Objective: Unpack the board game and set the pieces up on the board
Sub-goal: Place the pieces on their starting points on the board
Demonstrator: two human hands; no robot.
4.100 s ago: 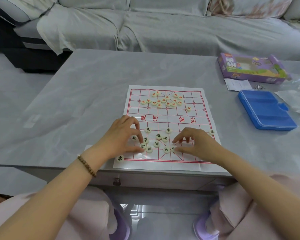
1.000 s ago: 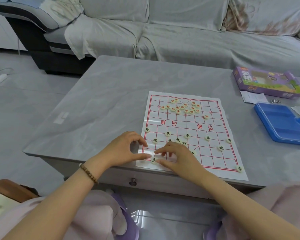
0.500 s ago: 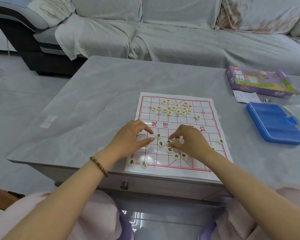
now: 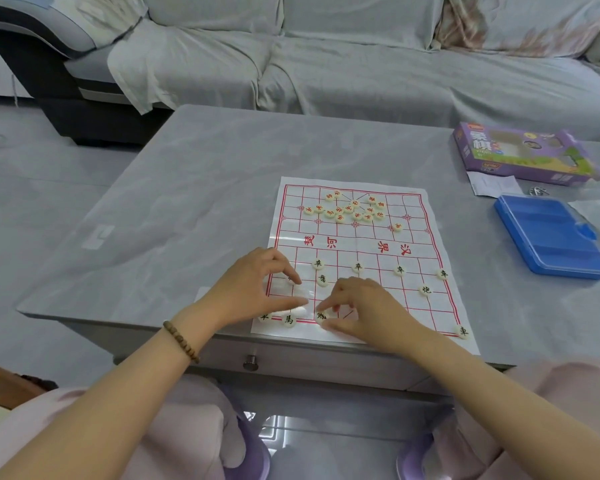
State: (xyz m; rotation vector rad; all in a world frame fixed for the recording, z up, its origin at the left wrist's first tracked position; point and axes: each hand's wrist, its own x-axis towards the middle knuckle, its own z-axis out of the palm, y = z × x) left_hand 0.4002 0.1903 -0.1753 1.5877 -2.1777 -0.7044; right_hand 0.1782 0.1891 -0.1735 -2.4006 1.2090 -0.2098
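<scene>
Centrally, paper board (image 4: 357,237) lies flat on grey bench (image 4: 187,202). Right hand (image 4: 361,310) pinches black-lettered piece (image 4: 321,316) between thumb and forefinger on board's near row. Left hand (image 4: 257,289) arches over board's near-left corner, forefinger tip down; cannot tell whether it grips anything. Spread black pieces (image 4: 357,267) dot near half; red pieces (image 4: 355,209) cluster at far end. Blue case (image 4: 551,237) and purple box (image 4: 520,154) sit to the right.

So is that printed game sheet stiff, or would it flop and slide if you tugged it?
Probably floppy: the game sheet lies thin and flat with no visible thickness. Its glossy shine near the left hand suggests slick film, so it may slide on the smooth table. Likely very light.
</scene>
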